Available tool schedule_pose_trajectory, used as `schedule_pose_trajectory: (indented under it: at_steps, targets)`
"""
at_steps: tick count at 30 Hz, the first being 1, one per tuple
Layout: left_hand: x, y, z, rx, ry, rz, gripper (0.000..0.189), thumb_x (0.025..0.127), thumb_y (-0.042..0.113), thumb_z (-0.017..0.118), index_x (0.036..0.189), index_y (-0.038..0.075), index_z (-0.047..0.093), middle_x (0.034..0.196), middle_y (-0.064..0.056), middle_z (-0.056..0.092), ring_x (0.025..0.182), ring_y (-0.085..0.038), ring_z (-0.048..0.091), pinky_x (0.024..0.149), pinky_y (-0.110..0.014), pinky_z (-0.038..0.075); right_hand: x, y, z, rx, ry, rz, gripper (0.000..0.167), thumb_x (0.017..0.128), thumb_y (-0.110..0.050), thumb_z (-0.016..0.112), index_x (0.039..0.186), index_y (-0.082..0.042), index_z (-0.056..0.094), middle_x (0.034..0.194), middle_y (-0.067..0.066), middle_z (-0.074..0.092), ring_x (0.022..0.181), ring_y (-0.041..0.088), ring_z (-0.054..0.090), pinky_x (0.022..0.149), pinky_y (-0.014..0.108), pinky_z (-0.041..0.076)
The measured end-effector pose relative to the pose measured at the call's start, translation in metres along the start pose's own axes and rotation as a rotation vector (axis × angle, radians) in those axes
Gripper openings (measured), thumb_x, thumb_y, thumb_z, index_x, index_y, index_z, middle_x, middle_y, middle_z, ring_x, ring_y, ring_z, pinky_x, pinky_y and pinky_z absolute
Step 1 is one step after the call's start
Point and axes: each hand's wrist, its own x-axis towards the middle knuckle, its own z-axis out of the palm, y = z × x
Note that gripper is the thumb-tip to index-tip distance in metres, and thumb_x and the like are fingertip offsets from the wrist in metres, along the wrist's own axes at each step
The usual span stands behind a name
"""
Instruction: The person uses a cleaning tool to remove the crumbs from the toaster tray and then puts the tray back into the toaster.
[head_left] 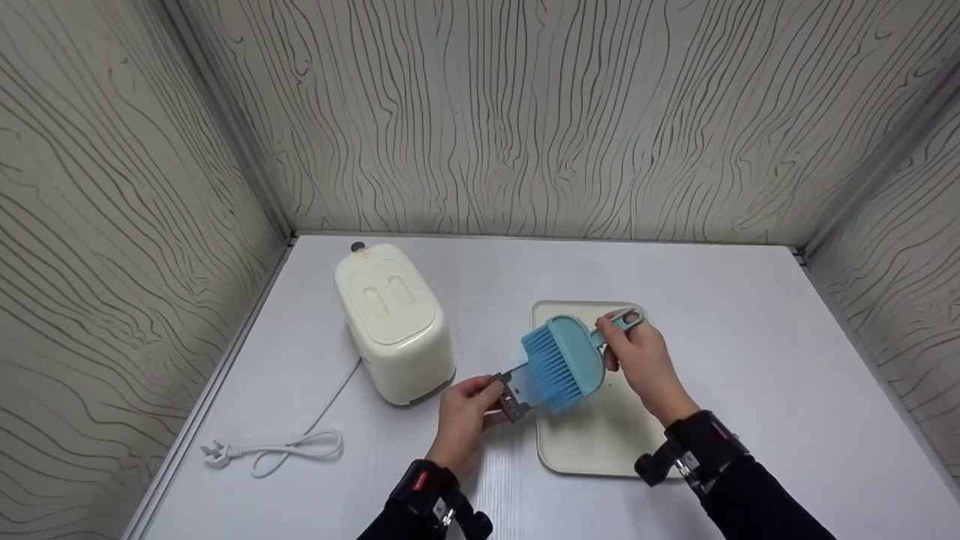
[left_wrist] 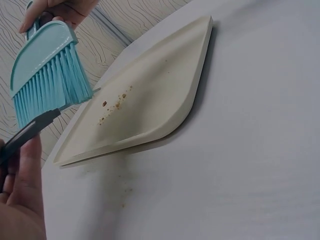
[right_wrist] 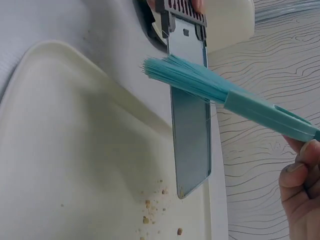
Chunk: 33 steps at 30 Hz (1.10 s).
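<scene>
My left hand (head_left: pixel 459 424) pinches the dark grey slotted end of a toaster's crumb tray (right_wrist: pixel 191 135), a thin metal plate. It is tilted over a cream serving tray (head_left: pixel 592 450). In my right hand (head_left: pixel 651 371) is the handle of a light blue brush (head_left: pixel 579 354). Its bristles (right_wrist: pixel 185 80) lie across the metal plate and hide part of it in the head view. Brown crumbs (left_wrist: pixel 118 104) are scattered on the cream tray below, near the plate's free end in the right wrist view.
A cream toaster (head_left: pixel 394 322) with its lid on stands to the left, close to my left hand. Its white cord and plug (head_left: pixel 219 454) lie on the white table (head_left: pixel 750 337). A few crumbs (left_wrist: pixel 123 205) are on the tabletop beside the tray. Wood-grain panels (head_left: pixel 480 112) enclose the table.
</scene>
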Motion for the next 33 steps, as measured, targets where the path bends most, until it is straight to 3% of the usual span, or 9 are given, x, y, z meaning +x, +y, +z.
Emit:
schedule_pose_trajectory:
  at_steps: [6, 11, 17, 22, 26, 29, 33]
  targets:
    - [0.000, 0.001, -0.001, -0.007, -0.013, 0.024, 0.027, 0.097, 0.007, 0.066, 0.118, -0.010, 0.063, 0.104, -0.017, 0.070, 0.087, -0.020, 0.071, 0.076, -0.034, 0.063, 0.003, 0.006, -0.013, -0.089, 0.059, 0.016, 0.038, 0.105, -0.042, 0.056, 0.117, -0.005, 0.056, 0.073, 0.004, 0.053, 0.065, 0.015, 0.052, 0.060, 0.025, 0.047]
    - [0.001, 0.001, -0.002, -0.009, -0.010, 0.034, 0.027, 0.097, 0.005, 0.065, 0.118, -0.011, 0.063, 0.102, -0.016, 0.070, 0.086, -0.019, 0.071, 0.076, -0.034, 0.063, 0.003, 0.009, -0.021, -0.212, 0.113, -0.045, 0.036, 0.106, -0.039, 0.054, 0.118, -0.005, 0.059, 0.077, 0.006, 0.055, 0.067, 0.015, 0.053, 0.058, 0.023, 0.045]
    - [0.001, 0.001, -0.002, 0.012, -0.005, 0.030, 0.026, 0.097, 0.006, 0.066, 0.117, -0.010, 0.064, 0.101, -0.016, 0.070, 0.085, -0.019, 0.071, 0.076, -0.034, 0.063, 0.002, 0.012, -0.020, -0.309, 0.143, -0.115, 0.032, 0.108, -0.035, 0.053, 0.115, -0.005, 0.061, 0.090, 0.010, 0.063, 0.075, 0.017, 0.059, 0.062, 0.020, 0.054]
    - [0.000, 0.002, -0.002, 0.006, 0.001, 0.026, 0.027, 0.096, 0.007, 0.067, 0.118, -0.009, 0.064, 0.102, -0.015, 0.069, 0.086, -0.019, 0.071, 0.076, -0.035, 0.063, 0.001, 0.012, -0.019, -0.309, 0.149, -0.141, 0.031, 0.108, -0.033, 0.053, 0.116, -0.005, 0.061, 0.093, 0.011, 0.064, 0.075, 0.017, 0.059, 0.063, 0.023, 0.057]
    - [0.000, 0.002, -0.003, 0.015, 0.010, 0.047, 0.028, 0.096, 0.007, 0.067, 0.118, -0.010, 0.064, 0.101, -0.015, 0.070, 0.084, -0.018, 0.071, 0.075, -0.035, 0.064, -0.001, 0.010, -0.019, -0.298, 0.187, -0.160, 0.032, 0.107, -0.034, 0.054, 0.117, -0.004, 0.062, 0.082, 0.008, 0.061, 0.066, 0.014, 0.056, 0.057, 0.022, 0.051]
    - [0.000, 0.001, -0.001, 0.010, 0.021, 0.061, 0.027, 0.095, 0.006, 0.068, 0.116, -0.011, 0.065, 0.100, -0.016, 0.070, 0.083, -0.018, 0.071, 0.074, -0.035, 0.064, -0.002, 0.007, -0.019, -0.233, 0.241, -0.160, 0.034, 0.106, -0.037, 0.055, 0.117, -0.005, 0.062, 0.073, 0.007, 0.058, 0.059, 0.014, 0.054, 0.053, 0.022, 0.045]
    - [-0.001, 0.002, 0.000, -0.009, 0.028, 0.057, 0.026, 0.094, 0.006, 0.069, 0.114, -0.010, 0.065, 0.101, -0.017, 0.070, 0.083, -0.020, 0.072, 0.075, -0.035, 0.064, 0.000, 0.002, -0.019, -0.073, 0.310, -0.130, 0.037, 0.105, -0.040, 0.056, 0.119, -0.006, 0.060, 0.073, 0.008, 0.060, 0.056, 0.014, 0.056, 0.050, 0.023, 0.048]
